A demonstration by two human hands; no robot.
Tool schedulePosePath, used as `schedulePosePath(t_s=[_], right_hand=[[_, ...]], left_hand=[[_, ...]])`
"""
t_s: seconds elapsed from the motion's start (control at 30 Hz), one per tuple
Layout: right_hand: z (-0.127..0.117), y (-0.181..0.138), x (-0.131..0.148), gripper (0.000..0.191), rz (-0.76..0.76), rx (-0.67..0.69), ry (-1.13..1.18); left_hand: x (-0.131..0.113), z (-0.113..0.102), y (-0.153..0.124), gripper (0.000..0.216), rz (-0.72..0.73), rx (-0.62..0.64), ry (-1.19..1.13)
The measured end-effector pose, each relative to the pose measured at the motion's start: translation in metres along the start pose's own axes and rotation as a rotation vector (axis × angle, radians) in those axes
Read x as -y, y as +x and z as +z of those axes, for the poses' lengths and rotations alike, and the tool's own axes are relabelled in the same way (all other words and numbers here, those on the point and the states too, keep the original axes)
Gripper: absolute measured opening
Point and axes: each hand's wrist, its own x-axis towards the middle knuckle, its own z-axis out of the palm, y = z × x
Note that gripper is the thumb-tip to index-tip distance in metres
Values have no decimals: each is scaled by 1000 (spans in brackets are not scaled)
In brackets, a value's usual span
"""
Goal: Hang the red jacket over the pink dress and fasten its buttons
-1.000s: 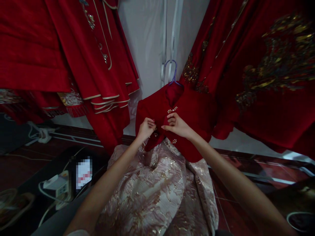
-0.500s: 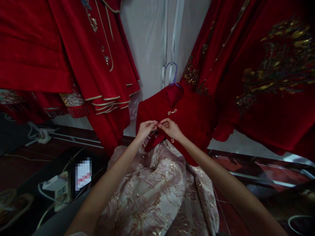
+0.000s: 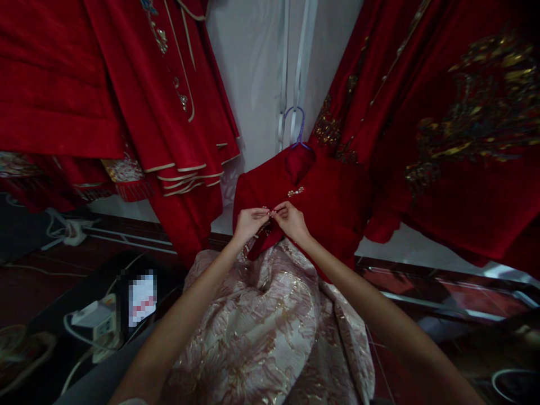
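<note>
A red velvet jacket [image 3: 329, 197] hangs in front of me on a purple hanger [image 3: 297, 126], over a pale pink brocade skirt [image 3: 270, 332]. A pearl fastening [image 3: 295, 192] sits closed near its collar. My left hand [image 3: 248, 222] and my right hand [image 3: 291, 220] meet at the jacket's front opening, just below that fastening. Both hands have their fingers pinched together on a second beaded fastening [image 3: 270, 213], fingertips touching across the two front edges.
Red embroidered garments hang at the left [image 3: 126, 95] and right [image 3: 442, 129], close on both sides. A white wall [image 3: 257, 73] is behind. A white power strip [image 3: 101, 326] with cables lies on the dark floor at the lower left.
My right hand has dropped from just under the upper fastening to meet my left hand at the lower fastening. Both hands now pinch it together; the view barely shifted.
</note>
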Motion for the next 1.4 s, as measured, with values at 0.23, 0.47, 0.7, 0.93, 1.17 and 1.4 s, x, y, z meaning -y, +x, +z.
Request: schedulePosePath(t_s=[0.23, 0.47, 0.7, 0.93, 1.17, 1.4], right_hand=[[1, -4, 2, 8, -38, -20, -45], [-31, -14, 1, 13, -19, 139, -10], [-66, -59, -29, 16, 128, 267, -330], [-36, -69, -64, 22, 191, 220, -185], [-51, -62, -50, 23, 401, 389, 218], [-15, -43, -15, 29, 245, 143, 223]], left_hand=[[4, -6, 5, 24, 26, 13, 90], [21, -2, -6, 27, 121, 31, 278], [24, 5, -37, 27, 218, 257, 632], [15, 8, -53, 14, 292, 264, 823], [32, 11, -48, 13, 167, 124, 544], [44, 8, -36, 17, -105, 57, 110]])
